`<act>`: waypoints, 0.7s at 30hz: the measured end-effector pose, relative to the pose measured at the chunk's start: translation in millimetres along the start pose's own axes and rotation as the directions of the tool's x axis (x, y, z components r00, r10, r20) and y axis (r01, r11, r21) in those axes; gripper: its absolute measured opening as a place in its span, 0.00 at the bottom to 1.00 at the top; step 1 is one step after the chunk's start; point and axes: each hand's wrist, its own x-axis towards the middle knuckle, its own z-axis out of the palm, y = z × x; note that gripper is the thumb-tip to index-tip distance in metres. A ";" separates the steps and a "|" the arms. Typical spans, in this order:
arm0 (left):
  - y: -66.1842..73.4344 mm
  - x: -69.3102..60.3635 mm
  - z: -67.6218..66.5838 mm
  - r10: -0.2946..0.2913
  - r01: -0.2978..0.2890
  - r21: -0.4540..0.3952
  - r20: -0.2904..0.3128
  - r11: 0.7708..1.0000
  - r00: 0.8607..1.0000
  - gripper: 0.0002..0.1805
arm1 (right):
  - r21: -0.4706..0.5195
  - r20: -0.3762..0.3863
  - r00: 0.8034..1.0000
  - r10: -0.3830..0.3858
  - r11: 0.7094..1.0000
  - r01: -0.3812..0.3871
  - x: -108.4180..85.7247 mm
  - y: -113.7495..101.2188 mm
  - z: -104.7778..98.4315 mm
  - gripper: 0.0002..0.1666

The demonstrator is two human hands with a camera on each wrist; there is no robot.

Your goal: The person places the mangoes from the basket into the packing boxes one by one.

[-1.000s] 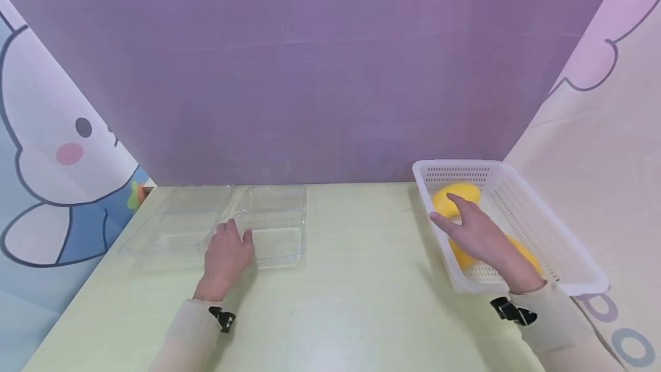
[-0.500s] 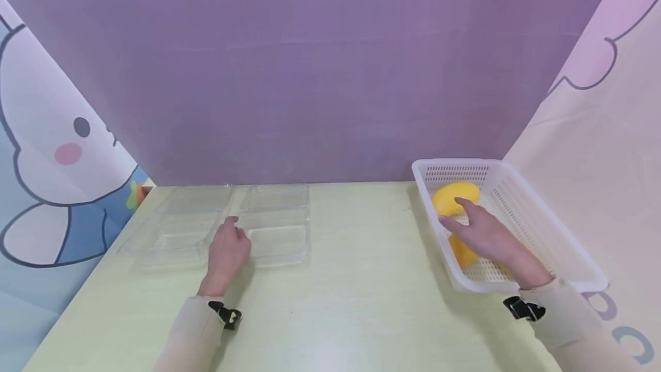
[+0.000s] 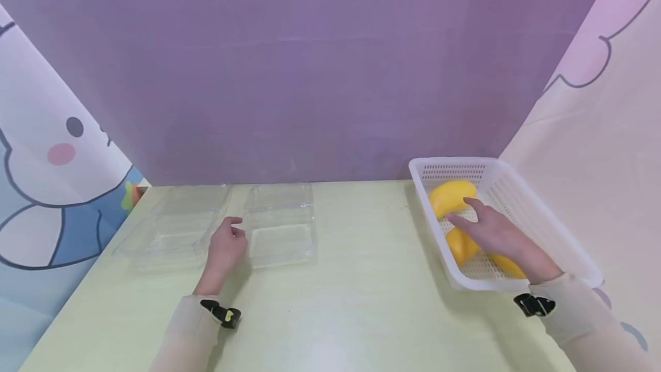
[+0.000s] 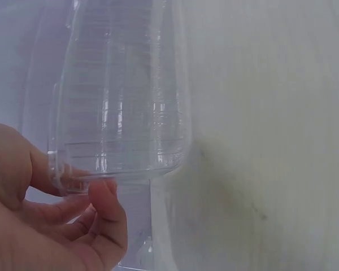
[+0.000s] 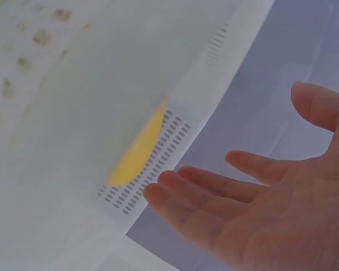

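In the head view, two clear plastic clamshell boxes stand with lids raised at the table's back left. My left hand (image 3: 226, 250) is at the near-left edge of the right-hand plastic box (image 3: 281, 240). The left wrist view has its thumb and fingers pinching a corner of this plastic box (image 4: 121, 113). The other plastic box (image 3: 178, 234) lies just left of that hand. My right hand (image 3: 498, 235), thumb and fingers spread, hovers over a white basket (image 3: 547, 217) and holds nothing. Below it are a yellow mango (image 3: 451, 197), a second mango (image 3: 461, 245) and a partly covered third (image 3: 508, 266).
A pale table (image 3: 330, 314) spreads between the boxes and the basket. A purple backdrop (image 3: 310, 73) rises directly behind the table. Printed cloth panels stand on the left (image 3: 31, 200) and right (image 3: 604, 159).
The right-hand plastic box has shifted slightly to the right, and the left hand's fingers have curled in more. My right hand has drawn a little to the right, uncovering more of the mangoes.
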 end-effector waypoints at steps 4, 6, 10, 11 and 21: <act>2.0 0.7 0.0 -0.019 0.021 -0.048 0.033 0.999 0.999 0.24 | 0.009 0.008 1.000 0.001 1.000 -0.001 -2.0 3.2 -3.1 0.56; 2.6 1.5 0.6 -0.031 0.035 -0.069 0.049 0.997 0.998 0.24 | 0.009 0.013 1.000 0.005 1.000 -0.005 -3.0 5.2 -4.6 0.55; 4.6 2.0 2.3 -0.050 0.058 -0.110 0.075 0.992 0.996 0.26 | -0.002 0.014 1.000 0.012 1.000 -0.012 -4.3 11.1 -7.4 0.54; 5.1 2.0 2.8 -0.053 0.062 -0.115 0.078 0.991 0.996 0.26 | -0.009 0.012 1.000 0.013 1.000 -0.013 -4.6 13.1 -8.1 0.53; 10.3 1.2 5.8 -0.090 0.113 -0.175 0.135 0.978 0.987 0.28 | -0.016 0.022 0.998 0.054 0.998 -0.054 -7.2 33.4 -13.2 0.55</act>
